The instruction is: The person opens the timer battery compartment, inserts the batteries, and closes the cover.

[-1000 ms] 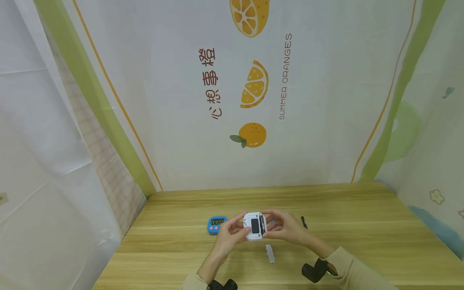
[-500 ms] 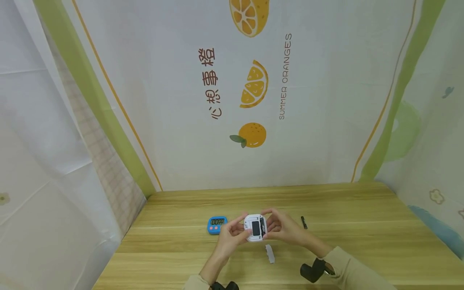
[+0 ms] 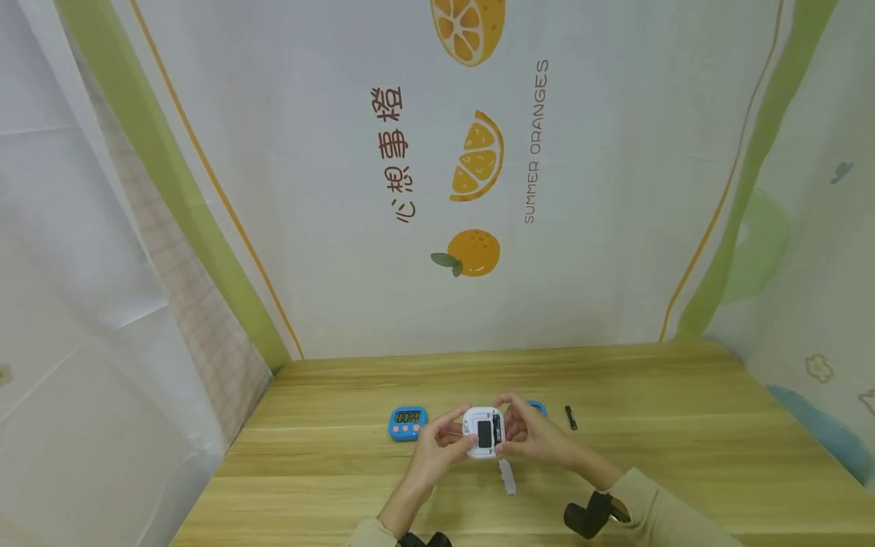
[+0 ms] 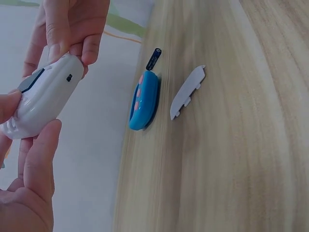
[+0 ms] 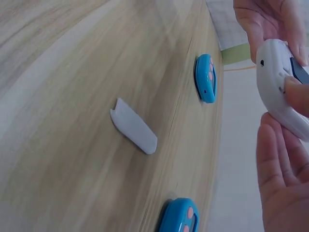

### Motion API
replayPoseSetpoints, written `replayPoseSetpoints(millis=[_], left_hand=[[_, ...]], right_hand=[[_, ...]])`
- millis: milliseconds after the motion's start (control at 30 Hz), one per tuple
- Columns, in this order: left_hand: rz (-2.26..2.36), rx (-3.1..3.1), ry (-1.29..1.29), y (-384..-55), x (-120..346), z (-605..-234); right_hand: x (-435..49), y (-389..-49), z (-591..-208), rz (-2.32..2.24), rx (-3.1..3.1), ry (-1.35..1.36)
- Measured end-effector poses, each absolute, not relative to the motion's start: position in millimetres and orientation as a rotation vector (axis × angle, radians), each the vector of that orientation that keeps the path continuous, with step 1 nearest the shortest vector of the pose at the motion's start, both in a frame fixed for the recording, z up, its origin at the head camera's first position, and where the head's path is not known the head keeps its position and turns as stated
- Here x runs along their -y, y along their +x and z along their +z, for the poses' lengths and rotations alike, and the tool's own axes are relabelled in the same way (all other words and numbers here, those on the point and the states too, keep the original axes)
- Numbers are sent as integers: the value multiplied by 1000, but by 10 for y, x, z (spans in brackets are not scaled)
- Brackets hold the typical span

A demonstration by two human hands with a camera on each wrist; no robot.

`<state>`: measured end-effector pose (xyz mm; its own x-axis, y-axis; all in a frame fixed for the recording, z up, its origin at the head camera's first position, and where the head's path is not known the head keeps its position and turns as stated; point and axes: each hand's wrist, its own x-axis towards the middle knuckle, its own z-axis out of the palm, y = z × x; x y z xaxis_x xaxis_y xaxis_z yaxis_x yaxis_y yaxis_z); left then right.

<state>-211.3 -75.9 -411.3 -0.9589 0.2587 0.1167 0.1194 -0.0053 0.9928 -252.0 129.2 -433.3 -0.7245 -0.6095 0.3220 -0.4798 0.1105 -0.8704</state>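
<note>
Both hands hold up a white timer (image 3: pixel 484 433), its back turned to the head camera. A dark pad sits on the back, and beside it a black battery (image 3: pixel 497 427) lies in the uncovered slot on the right side. My left hand (image 3: pixel 435 450) grips the left side, thumb on the back. My right hand (image 3: pixel 536 439) pinches the right side, with its thumb at the slot's lower end. Below them, the white battery cover (image 3: pixel 506 477) lies on the table, its tabbed edge visible in the left wrist view.
A blue timer (image 3: pixel 408 423) stands left of the hands on the wooden table (image 3: pixel 307 471). Another blue timer (image 3: pixel 536 407) is partly hidden behind my right hand. Right of it lies a loose black battery (image 3: pixel 570 417). A printed curtain (image 3: pixel 581 266) hangs along the table's back edge.
The white timer has come slightly lower and to the right in both hands' grip. More of the blue timer behind my right hand shows now. The head view has shifted slightly.
</note>
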Motion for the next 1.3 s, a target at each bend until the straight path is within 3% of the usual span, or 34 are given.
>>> replayPoseSetpoints(millis=[433,833,1300], left_hand=[[2139,-2148,396,-2239,819,-4301],[2179,-2165,385,-2214,875,-4220],[2161,-2182,398,-2273,879,-4328]], right_hand=[[-1383,-2567,-4261,-1537,-2205,-1238],[-1445,-2511,-4684,-1379,-2295,-893],[-1392,-2496,-4817,-1306,-2392,-898]])
